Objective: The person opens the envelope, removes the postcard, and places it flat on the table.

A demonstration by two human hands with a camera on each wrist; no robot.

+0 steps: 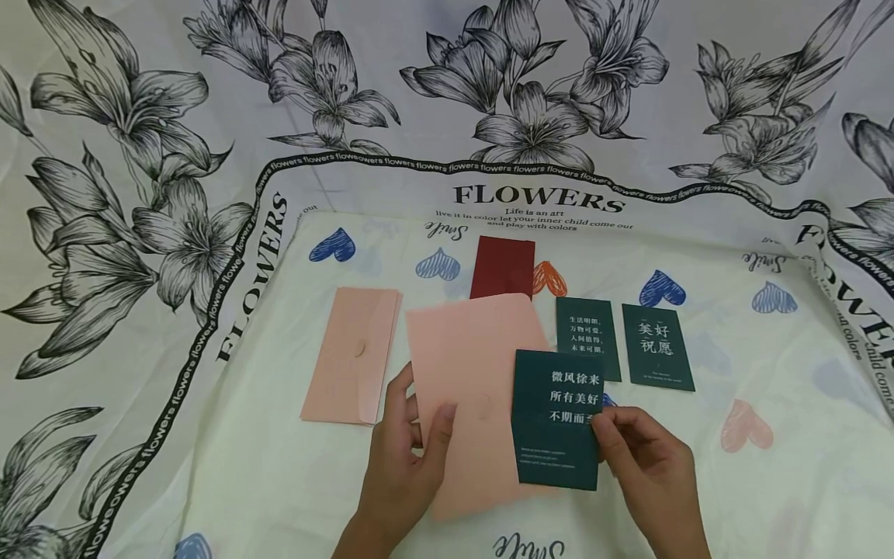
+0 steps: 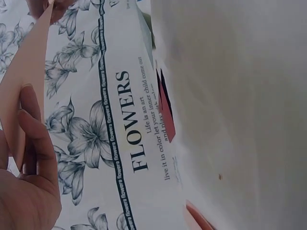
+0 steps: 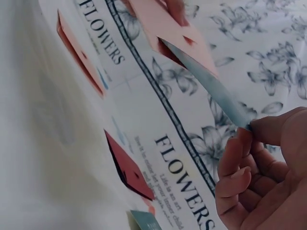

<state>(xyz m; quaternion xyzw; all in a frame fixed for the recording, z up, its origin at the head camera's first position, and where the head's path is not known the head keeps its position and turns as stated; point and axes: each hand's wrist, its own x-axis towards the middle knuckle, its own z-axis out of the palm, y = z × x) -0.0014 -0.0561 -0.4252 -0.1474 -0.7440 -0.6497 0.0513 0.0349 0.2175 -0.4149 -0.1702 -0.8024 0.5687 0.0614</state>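
I read this as card insertion: left hand (image 1: 403,472) pinching the pink envelope (image 1: 471,369), right hand (image 1: 653,470) pinching the green card (image 1: 557,431) at the envelope's right side, tuck depth unclear; next likely needs a square leftward slide.

The head camera is looking forward and down from above, taking in the left hand (image 1: 403,470) and right hand (image 1: 653,473). Each wrist camera is looking low across the cloth (image 1: 244,481), turned sideways, near its own hand; both are showing the FLOWERS lettering (image 2: 129,120) and dark red paper (image 3: 128,168).
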